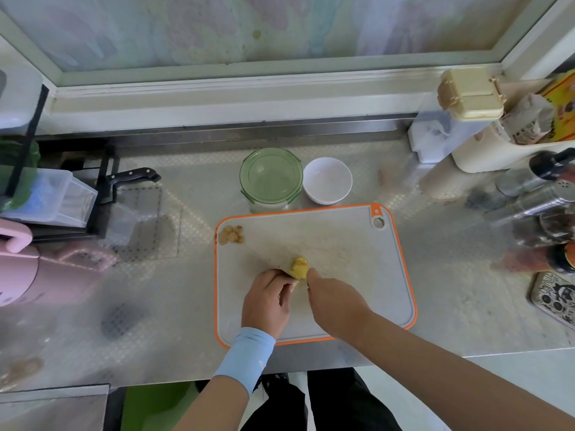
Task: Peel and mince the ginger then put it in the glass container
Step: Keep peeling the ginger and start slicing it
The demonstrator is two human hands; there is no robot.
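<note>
Head view, ginger (299,267) seemingly pinched in left hand (267,301), right hand (337,303) beside

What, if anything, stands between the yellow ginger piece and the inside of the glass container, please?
The round green lid sits on the clear glass container, closing it. Nothing else visible lies between it and the peeled yellow ginger piece.

Ginger (299,267): near end covered by left hand (267,303) and right hand (334,303). Right hand's palm side hidden; cannot tell whether it holds a tool. Knife (133,175): blade hidden in rack (105,194). Pink appliance (18,269) cut off at left edge. Bottles (541,194) at right blurred, edge-cut.
</note>
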